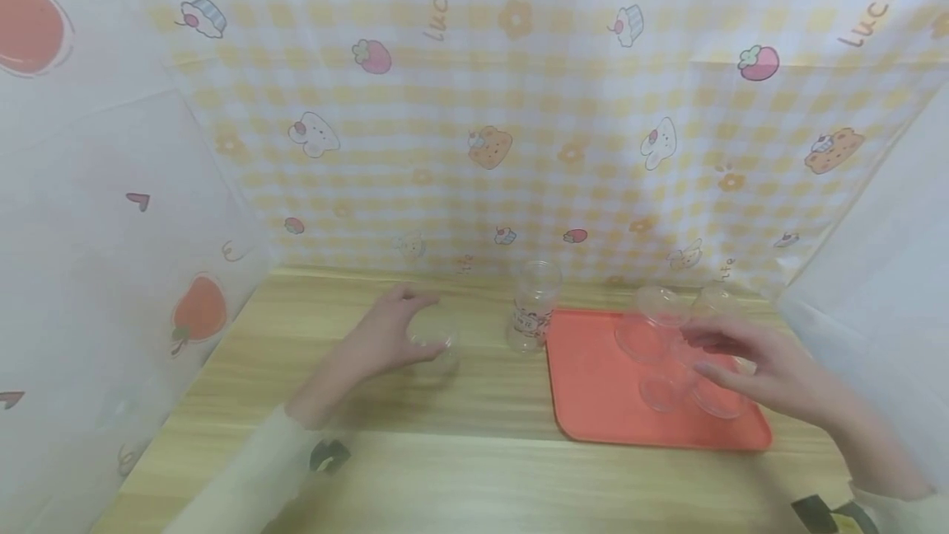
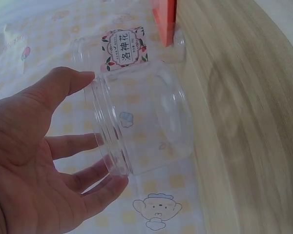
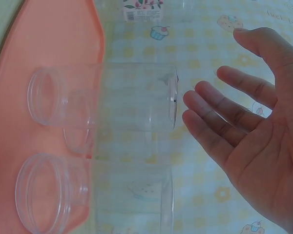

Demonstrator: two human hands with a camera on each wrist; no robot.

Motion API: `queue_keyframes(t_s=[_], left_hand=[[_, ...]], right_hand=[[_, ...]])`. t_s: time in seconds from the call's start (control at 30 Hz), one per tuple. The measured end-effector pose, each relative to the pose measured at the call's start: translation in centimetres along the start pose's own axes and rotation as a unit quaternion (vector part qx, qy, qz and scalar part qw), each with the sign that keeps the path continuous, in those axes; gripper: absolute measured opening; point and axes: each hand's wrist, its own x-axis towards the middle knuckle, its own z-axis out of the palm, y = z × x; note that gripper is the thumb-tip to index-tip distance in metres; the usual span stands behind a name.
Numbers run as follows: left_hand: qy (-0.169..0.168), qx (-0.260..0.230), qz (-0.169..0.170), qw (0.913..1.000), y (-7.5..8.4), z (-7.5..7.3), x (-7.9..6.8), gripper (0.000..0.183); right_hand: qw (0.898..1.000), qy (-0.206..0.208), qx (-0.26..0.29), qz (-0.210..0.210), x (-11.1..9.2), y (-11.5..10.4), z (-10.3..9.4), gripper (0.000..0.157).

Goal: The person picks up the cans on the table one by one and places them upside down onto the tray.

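Note:
My left hand (image 1: 389,332) grips a clear plastic jar (image 2: 151,122) by its threaded rim, thumb on one side and fingertips on the other. In the head view this jar (image 1: 443,344) is faint above the wooden table, left of centre. Just behind it is a taller clear jar (image 1: 530,324) with a pink floral label (image 2: 124,48). Over the tray's right part, my right hand (image 1: 764,361) is spread with its fingers loosely bent and nothing in them. Close to its fingertips stands a clear jar (image 3: 122,97), with another clear jar (image 3: 132,195) beside that one.
A coral-red tray (image 1: 593,402) lies on the right half of the wooden table (image 1: 296,336) and bears several clear containers, their outlines faint. Behind the table hangs a yellow checked cloth (image 1: 445,147). White walls stand at the left (image 1: 96,229) and right (image 1: 882,254).

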Motion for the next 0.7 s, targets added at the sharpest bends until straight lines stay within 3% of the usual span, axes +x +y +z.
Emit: queue_keyframes(t_s=[0.33,0.7], left_hand=[[0.000,-0.046,-0.015,0.9988,-0.2,-0.1,-0.8,0.069],[0.020,-0.095,-0.002,0.9953,-0.6,0.6,-1.5,0.073]], right_hand=[[0.998,0.000,0.060,-0.028,0.6,0.0,0.7,0.059],[0.995,0.006,0.100,0.003,1.3,-0.5,2.0,0.053]])
